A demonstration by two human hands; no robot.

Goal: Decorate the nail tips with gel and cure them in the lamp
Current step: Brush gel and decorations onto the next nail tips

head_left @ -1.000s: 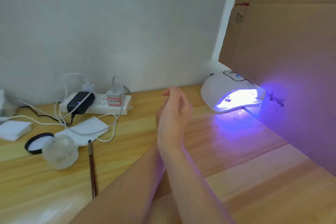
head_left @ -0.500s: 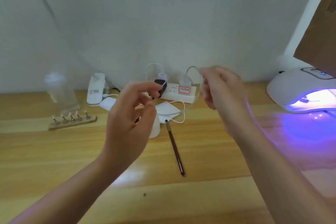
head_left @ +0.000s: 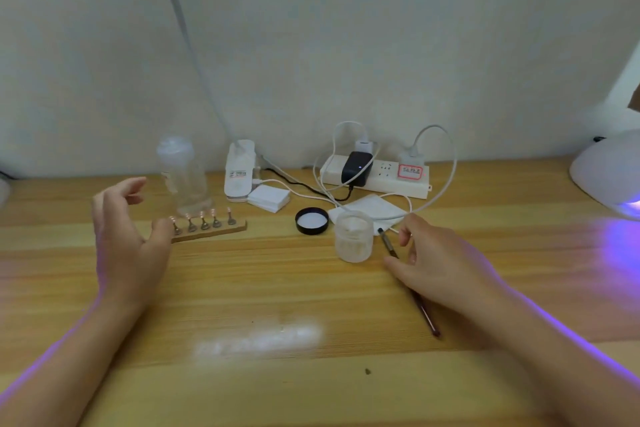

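A wooden strip (head_left: 211, 231) carries several nail tips on small metal stands at left centre. My left hand (head_left: 128, 243) hovers by its left end, fingers relaxed and holding nothing, thumb close to the strip. A frosted gel jar (head_left: 354, 236) stands open, its black lid (head_left: 311, 220) beside it. A thin brush (head_left: 389, 246) lies on the table right of the jar; my right hand (head_left: 436, 267) is over its middle with loosely curled fingers, not clearly gripping it. The white curing lamp (head_left: 602, 173) glows violet at the far right edge.
A clear plastic bottle (head_left: 183, 177) stands behind the strip. A desk lamp base (head_left: 239, 170), white pads (head_left: 269, 198), a tissue (head_left: 370, 208) and a power strip (head_left: 377, 177) with cables sit along the wall. Brown cardboard (head_left: 635, 99) shows at the far right.
The view swung left from the curing lamp to the work area. Both hands have separated and dropped: the left toward the nail tip strip, the right down over the brush.
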